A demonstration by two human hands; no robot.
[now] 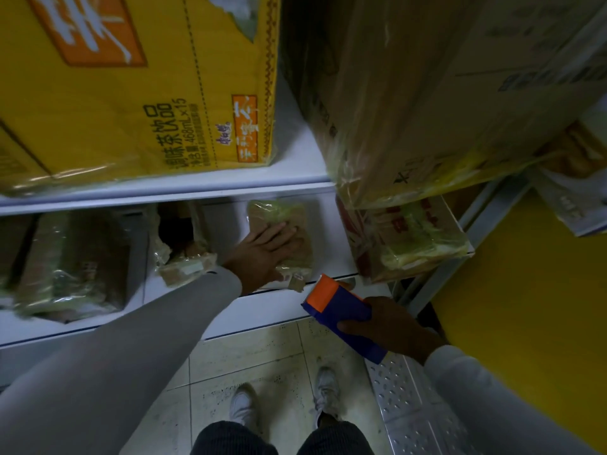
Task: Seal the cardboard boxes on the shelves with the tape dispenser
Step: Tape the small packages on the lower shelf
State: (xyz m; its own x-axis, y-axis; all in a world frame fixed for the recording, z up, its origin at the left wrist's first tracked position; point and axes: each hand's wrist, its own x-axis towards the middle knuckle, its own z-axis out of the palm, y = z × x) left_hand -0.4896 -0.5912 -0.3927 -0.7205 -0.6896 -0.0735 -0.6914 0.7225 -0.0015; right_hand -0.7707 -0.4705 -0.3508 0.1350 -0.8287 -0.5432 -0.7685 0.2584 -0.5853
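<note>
A small brown cardboard box (282,214) wrapped in old tape lies on the lower white shelf (279,307). My left hand (264,254) rests flat on top of it, fingers spread. My right hand (386,323) grips a blue and orange tape dispenser (338,310), held just in front of the shelf edge, below and right of the small box. The dispenser's orange end points towards the box's near corner.
A large yellow carton (131,87) and a plastic-wrapped brown carton (427,93) stand on the upper shelf. More taped boxes sit on the lower shelf at left (72,261), middle (184,261) and right (404,241). A perforated metal step (410,399) lies on the tiled floor by my feet.
</note>
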